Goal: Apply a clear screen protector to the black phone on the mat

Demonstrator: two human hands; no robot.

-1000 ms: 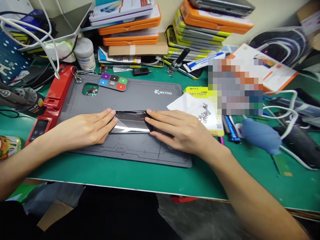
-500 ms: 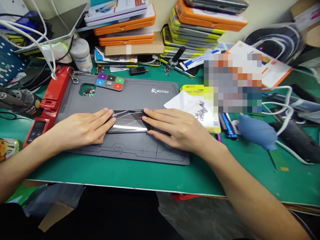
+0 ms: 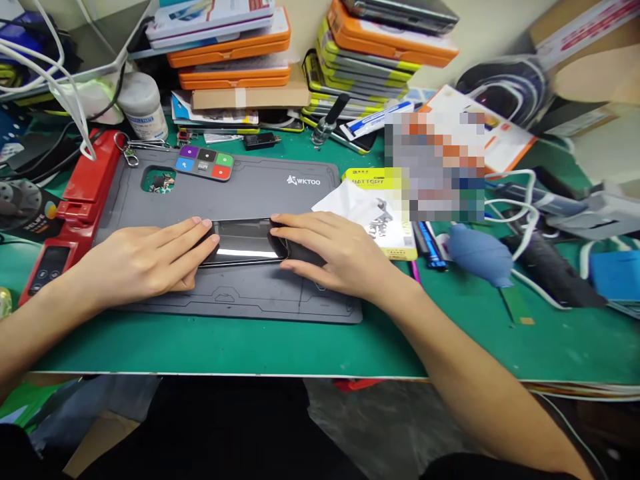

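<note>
A black smartphone with a glossy glass face lies crosswise over the grey work mat. My left hand holds its left end, index and middle fingertips on the glass and the other fingers curled at the near side. At the right end is my right hand, with fingers across the top and a digit along the near edge. Both palms hide the phone's ends. Light reflects in a bright strip along the screen.
A red tool holder borders the mat on the left. To the right are a yellow battery box, a white paper sheet and a blue air blower. Orange cases are stacked behind, near a white paste jar.
My view has swung a little to the right, so everything appears shifted left. Both hands stay at the phone's ends, and the reflection on its glass has changed.
</note>
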